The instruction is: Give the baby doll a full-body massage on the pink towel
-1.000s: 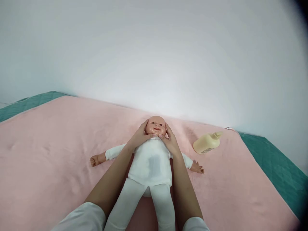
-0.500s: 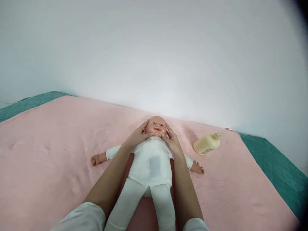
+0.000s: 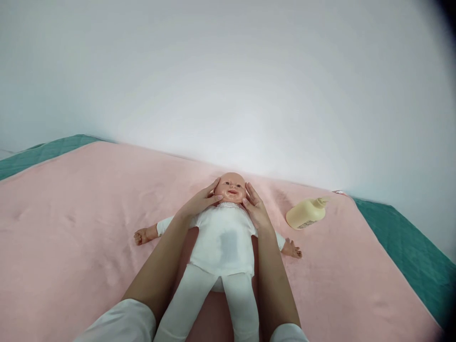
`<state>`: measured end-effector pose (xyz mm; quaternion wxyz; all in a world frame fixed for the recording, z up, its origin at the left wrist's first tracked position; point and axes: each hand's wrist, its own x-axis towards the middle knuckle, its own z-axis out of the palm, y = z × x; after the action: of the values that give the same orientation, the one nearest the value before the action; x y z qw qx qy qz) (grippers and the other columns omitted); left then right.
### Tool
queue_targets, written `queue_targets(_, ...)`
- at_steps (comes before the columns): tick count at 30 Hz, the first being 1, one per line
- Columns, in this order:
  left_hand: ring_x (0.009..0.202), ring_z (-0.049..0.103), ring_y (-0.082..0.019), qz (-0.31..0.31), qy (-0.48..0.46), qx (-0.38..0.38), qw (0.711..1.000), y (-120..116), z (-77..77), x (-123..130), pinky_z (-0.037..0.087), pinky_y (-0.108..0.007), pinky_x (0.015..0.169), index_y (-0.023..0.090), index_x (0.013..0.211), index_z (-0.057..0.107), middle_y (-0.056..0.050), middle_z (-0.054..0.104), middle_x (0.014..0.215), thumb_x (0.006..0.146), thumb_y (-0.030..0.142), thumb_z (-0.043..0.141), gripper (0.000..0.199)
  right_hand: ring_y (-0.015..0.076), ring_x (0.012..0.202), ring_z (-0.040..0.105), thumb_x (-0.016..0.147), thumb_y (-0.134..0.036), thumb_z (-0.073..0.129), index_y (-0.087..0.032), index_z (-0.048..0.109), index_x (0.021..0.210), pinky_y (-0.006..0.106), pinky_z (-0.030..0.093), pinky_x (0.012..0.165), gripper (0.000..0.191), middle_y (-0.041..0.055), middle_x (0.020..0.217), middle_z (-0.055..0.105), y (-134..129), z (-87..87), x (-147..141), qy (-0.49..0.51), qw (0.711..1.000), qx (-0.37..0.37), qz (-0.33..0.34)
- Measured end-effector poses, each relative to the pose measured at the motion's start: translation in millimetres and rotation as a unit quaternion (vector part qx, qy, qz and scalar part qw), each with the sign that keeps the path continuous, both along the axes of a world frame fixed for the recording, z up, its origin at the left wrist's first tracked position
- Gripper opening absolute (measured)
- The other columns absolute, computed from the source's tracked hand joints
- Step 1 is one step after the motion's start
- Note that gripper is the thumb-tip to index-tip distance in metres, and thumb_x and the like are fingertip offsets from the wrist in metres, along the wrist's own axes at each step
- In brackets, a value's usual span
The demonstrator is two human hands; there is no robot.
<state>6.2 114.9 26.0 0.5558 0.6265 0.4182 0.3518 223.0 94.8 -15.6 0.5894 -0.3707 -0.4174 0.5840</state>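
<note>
A baby doll (image 3: 228, 237) in a white top and trousers lies on its back, arms spread out to the sides, head away from me. My left hand (image 3: 203, 199) rests along the left side of its head, thumb at the lower cheek and fingers stretched up by the temple. On the other side, my right hand (image 3: 255, 206) lies the same way, with its thumb by the jaw and the fingers extended beside the head. Both hands are open and touch the doll's head without wrapping round it. A grey patch shows on the front of the top.
A pale yellow pump bottle (image 3: 305, 213) stands tilted in view, right of the doll. Under everything is a pink blanket (image 3: 78, 228), over a green quilted cover (image 3: 409, 237) seen at both sides. A white wall (image 3: 228, 85) rises just behind the doll's head.
Both thumbs have slid slightly outward from the doll's chin towards the sides of its face. The fingers stay beside its head, and the doll and bottle lie as before.
</note>
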Motion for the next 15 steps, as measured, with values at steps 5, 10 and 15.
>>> queue_targets(5, 0.133, 0.05, -0.03, -0.012, -0.006, -0.01, 1.0, -1.9, 1.2, -0.2, 0.048, -0.039, 0.102, 0.024, 0.157, 0.018, -0.008, 0.048, 0.149, 0.083, 0.052, 0.065, 0.092, 0.0269, 0.141, 0.043, 0.069, -0.042, 0.082, -0.029, 0.044, 0.144, 0.046, 0.04, 0.116, 0.086, 0.0037, 0.16, 0.03, 0.6, -0.6, 0.3, 0.009, 1.0, -0.005, 0.01)
queue_targets(10, 0.13, 0.053, -0.03, -0.012, -0.012, -0.025, 1.0, -2.9, 1.7, -0.2, 0.05, -0.039, 0.1, 0.025, 0.157, 0.018, -0.008, 0.05, 0.148, 0.084, 0.05, 0.065, 0.091, 0.0276, 0.141, 0.043, 0.068, -0.043, 0.082, -0.029, 0.042, 0.145, 0.048, 0.04, 0.116, 0.088, 0.0052, 0.159, 0.032, 0.5, -0.1, 0.7, 0.005, 1.0, -0.006, 0.008)
queue_targets(15, 0.125, 0.057, -0.03, 0.01, -0.022, -0.035, 0.999, 2.4, -5.9, -0.3, 0.053, -0.039, 0.096, 0.025, 0.156, 0.022, -0.009, 0.053, 0.145, 0.081, 0.048, 0.069, 0.092, 0.0276, 0.14, 0.044, 0.07, -0.041, 0.082, -0.027, 0.04, 0.147, 0.048, 0.039, 0.116, 0.089, 0.0061, 0.158, 0.035, 1.4, -2.0, 0.8, 0.013, 1.0, -0.005, 0.014)
